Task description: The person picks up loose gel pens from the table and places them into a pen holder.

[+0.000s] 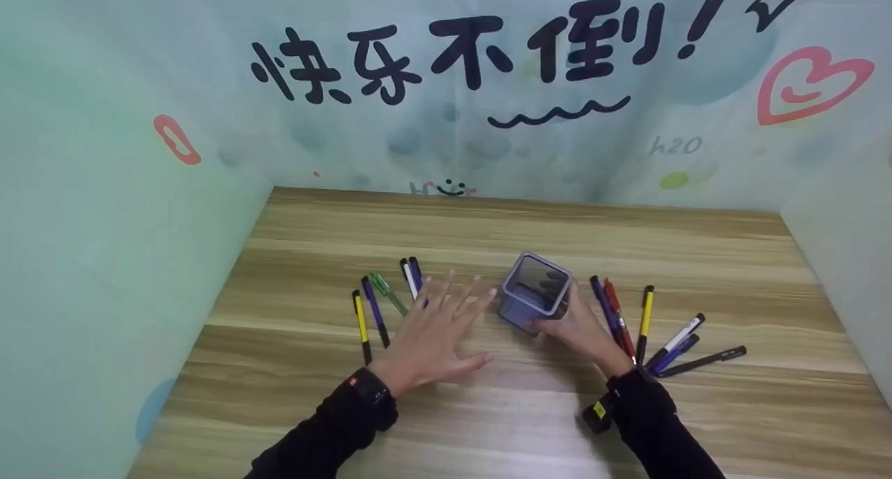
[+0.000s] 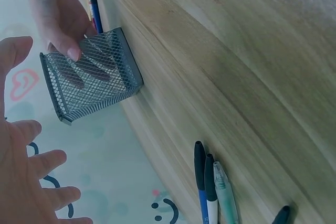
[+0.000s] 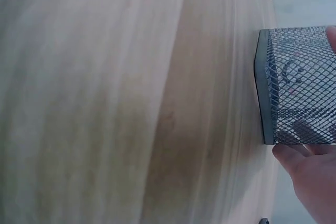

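Observation:
A square mesh pen holder (image 1: 517,313) stands upright near the middle of the wooden table, its open top facing up. My right hand (image 1: 587,334) grips it from the right side, thumb on the near wall and fingers round the far side. The left wrist view shows those fingers through the mesh of the pen holder (image 2: 97,74). To its left, my left hand (image 1: 433,336) is held palm down with fingers spread, holding nothing. Beyond its fingertips lie a white pen (image 1: 409,278) and a blue pen (image 1: 417,272); a green pen (image 1: 389,293) lies beside them.
Further left lie a purple pen (image 1: 375,310) and a yellow pen (image 1: 361,324). Right of the holder are a red pen (image 1: 617,312), another yellow pen (image 1: 647,317), a black pen (image 1: 707,360) and several others. A printed backdrop (image 1: 390,144) encloses the wooden table (image 1: 488,409).

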{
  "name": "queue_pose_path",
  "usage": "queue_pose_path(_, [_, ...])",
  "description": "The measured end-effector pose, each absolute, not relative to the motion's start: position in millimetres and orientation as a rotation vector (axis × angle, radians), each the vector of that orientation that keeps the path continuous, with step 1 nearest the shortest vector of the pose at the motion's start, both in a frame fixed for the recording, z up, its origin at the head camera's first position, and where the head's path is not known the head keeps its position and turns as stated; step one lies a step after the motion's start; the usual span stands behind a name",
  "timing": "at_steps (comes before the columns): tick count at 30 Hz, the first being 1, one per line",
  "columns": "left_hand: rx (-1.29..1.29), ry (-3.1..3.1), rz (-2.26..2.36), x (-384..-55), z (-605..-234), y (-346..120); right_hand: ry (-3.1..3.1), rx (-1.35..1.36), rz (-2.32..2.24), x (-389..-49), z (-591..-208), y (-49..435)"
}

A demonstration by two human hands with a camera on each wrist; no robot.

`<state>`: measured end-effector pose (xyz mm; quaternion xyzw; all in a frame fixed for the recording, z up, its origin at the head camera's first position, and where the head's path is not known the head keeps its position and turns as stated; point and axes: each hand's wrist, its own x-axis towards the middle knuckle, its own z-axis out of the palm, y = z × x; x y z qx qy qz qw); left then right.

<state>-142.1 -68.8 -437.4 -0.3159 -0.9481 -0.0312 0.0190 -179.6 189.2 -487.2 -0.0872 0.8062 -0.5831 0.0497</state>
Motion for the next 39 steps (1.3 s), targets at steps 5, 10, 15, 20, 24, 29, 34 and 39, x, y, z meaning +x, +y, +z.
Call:
queue_pose_path(5, [-0.978, -2.936, -0.1, -141.5, -437.0, -69.0, 2.457, -0.37, -1.806, -181.1, -489.8, 191.1])
queue_pose_path(10, [-0.974, -2.939, -0.103, -140.8, -436.0, -68.7, 2.503, -0.486, -1.78, -181.8, -493.7, 192.1])
queue_pose_path(15, [-0.971, -2.928, -0.127, -140.6, -435.4, -68.7, 2.436, -0.581, -1.805, -176.7, -494.9, 192.2])
queue_pose_path(20, [-0.968, -2.927, -0.117, -139.7, -434.9, -69.4, 2.307, -0.584, -1.815, -167.3, -492.4, 189.2])
queue_pose_path(24, [-0.975, -2.923, -0.114, -138.8, -434.9, -69.4, 2.276, -0.615, -1.8, -158.7, -492.9, 186.5])
queue_pose_path(29, [-0.979, -2.918, -0.144, -137.3, -436.4, -69.8, 2.273, -0.612, -1.794, -147.5, -494.5, 182.8])
queue_pose_path(34, [-0.96, -2.889, -0.194, -136.2, -438.2, -72.4, 2.298, -0.614, -1.806, -134.6, -495.3, 180.5])
queue_pose_path(39, [-0.927, -2.852, -0.242, -135.3, -441.3, -77.4, 2.287, -0.601, -1.81, -125.1, -496.2, 179.5])
